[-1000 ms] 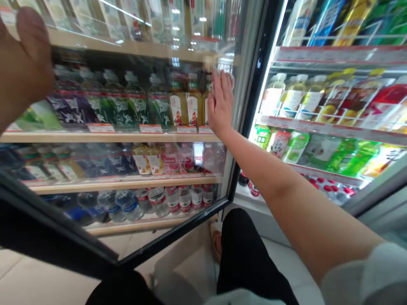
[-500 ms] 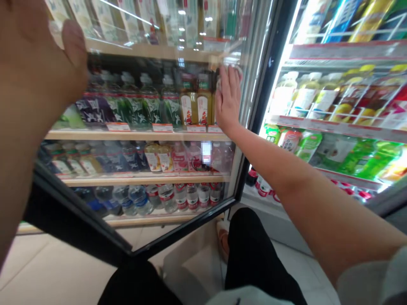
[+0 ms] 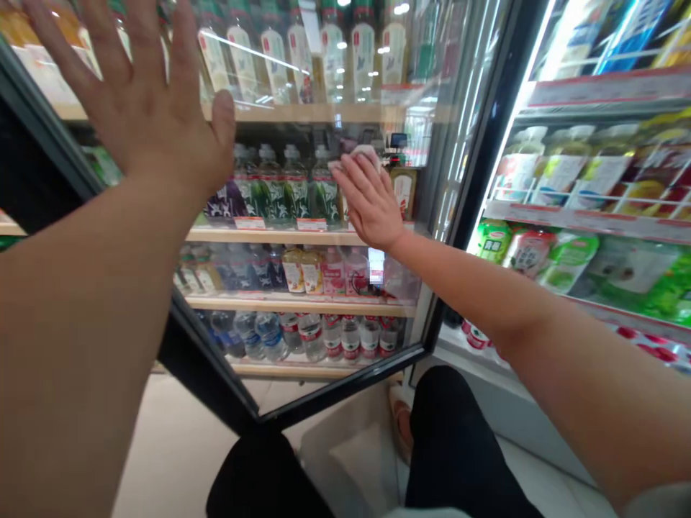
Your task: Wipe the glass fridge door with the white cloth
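Observation:
A glass door (image 3: 324,288) with a dark frame stands swung out in front of me. My right hand (image 3: 372,205) lies flat against its pane, fingers together over a crumpled whitish cloth (image 3: 367,152) that it presses to the glass. Only the cloth's edge shows past the fingertips. At the upper left, my left hand (image 3: 151,108) is raised with its fingers spread and holds nothing. It is near or on the door's glass; whether the palm touches, I cannot tell.
Shelves (image 3: 302,236) of bottled drinks show through the pane. To the right, a lit cooler (image 3: 588,210) holds more bottles on racks. The door's lower black rail (image 3: 345,385) runs just ahead of my knees, above the tiled floor (image 3: 167,446).
My right hand has slid left and slightly down across the glass with the cloth. The view has shifted, and more of my spread left hand now shows.

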The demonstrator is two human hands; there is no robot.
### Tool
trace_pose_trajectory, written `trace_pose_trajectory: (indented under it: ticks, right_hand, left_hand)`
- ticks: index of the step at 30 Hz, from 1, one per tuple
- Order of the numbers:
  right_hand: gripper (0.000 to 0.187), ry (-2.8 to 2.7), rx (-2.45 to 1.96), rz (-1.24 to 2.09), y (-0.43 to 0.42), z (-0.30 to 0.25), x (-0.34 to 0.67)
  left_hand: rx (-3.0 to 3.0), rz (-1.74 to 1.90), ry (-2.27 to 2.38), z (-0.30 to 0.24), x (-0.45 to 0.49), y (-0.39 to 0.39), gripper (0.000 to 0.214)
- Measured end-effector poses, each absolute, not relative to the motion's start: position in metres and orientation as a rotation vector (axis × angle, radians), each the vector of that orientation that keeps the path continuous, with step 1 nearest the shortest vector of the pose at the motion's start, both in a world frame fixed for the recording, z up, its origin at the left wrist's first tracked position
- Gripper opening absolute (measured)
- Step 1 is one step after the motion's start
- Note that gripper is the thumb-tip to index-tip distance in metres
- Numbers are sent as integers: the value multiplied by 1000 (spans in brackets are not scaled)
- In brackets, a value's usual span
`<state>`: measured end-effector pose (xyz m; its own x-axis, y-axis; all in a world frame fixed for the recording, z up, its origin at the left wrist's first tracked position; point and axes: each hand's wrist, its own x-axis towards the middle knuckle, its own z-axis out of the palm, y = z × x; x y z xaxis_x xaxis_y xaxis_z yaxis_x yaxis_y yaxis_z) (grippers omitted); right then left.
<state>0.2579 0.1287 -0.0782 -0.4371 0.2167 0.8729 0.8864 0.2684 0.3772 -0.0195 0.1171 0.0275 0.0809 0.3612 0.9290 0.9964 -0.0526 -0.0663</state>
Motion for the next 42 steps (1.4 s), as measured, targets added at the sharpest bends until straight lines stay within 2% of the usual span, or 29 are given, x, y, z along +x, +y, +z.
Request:
trace_pose_trajectory:
  ticks: [9,13,21,23,26,32,39,42]
  right_hand:
    - [62,-1770,-1045,-996,118,-45,211]
    - [62,-1925,-931,-1064,118,-44,206]
    - [61,-1831,-863,-973,107,11,167]
    - [58,-1860,-798,-973,106,17,159]
    - [56,-1886,-708,-952,110,3,157]
    - [55,-1913,-665,-933,105,-72,173]
    - [58,-1807,-861,-920,102,-14,172]
    - [57,-1861,-812,-909,106,-29,172]
  left_hand:
    - [-1528,-913,-1148,16,-26,96,64]
    - [-1578,-993,-1144,11,-23,90,66]
    - [-1760,-1191,-1191,17,-24,91,78]
    - [-1763,-1249,-1154,17,-22,85,72]
    - [-1672,-1167,-1147,14,-17,75,65]
    - [-1565,-1066,-1154,12,-10,70,62]
    - [-1556,-1115,-1271,22,-17,109,64]
    - [-1491,-1087,-1316,16,-17,101,63]
